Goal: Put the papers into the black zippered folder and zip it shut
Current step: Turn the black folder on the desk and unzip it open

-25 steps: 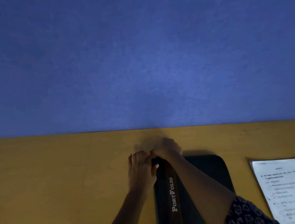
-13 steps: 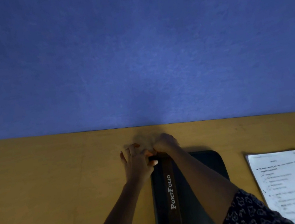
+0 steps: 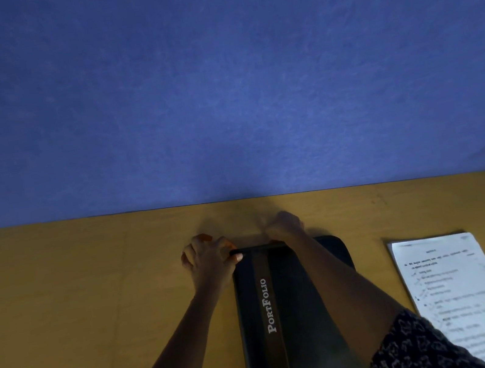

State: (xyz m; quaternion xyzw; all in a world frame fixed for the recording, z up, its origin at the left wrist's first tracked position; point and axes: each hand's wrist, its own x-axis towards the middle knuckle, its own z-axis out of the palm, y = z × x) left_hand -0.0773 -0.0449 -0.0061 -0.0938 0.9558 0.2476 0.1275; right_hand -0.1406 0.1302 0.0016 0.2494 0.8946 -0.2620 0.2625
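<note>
Here we are at the yellow-brown wooden table [image 3: 63, 310], a blue wall [image 3: 216, 75] filling the far side of the view. The black zippered folder [image 3: 299, 302] lies flat at the near middle, running lengthways away from the person. A brown strip [image 3: 276, 355] down its left part carries the white word "PortFolio". It looks closed, its cover lying flat, though the zip itself is too dark to make out. Both hands are up at its far end. The left hand [image 3: 211, 261] grips the far-left corner: the thumb lies on top of the cover, and the fingers curl round the corner down toward the table. The right hand [image 3: 285, 226] is bunched tight over the far edge, just right of the strip, knuckles up and fingers tucked under. I cannot tell whether it pinches anything, since the fingertips are hidden. The right forearm crosses the cover on a diagonal, and a dark patterned sleeve [image 3: 416, 347] shows at the near right. The papers [image 3: 455, 292] sit out on the table to the right of the folder, apart from it, a printed sheet uppermost, untouched by either hand.
</note>
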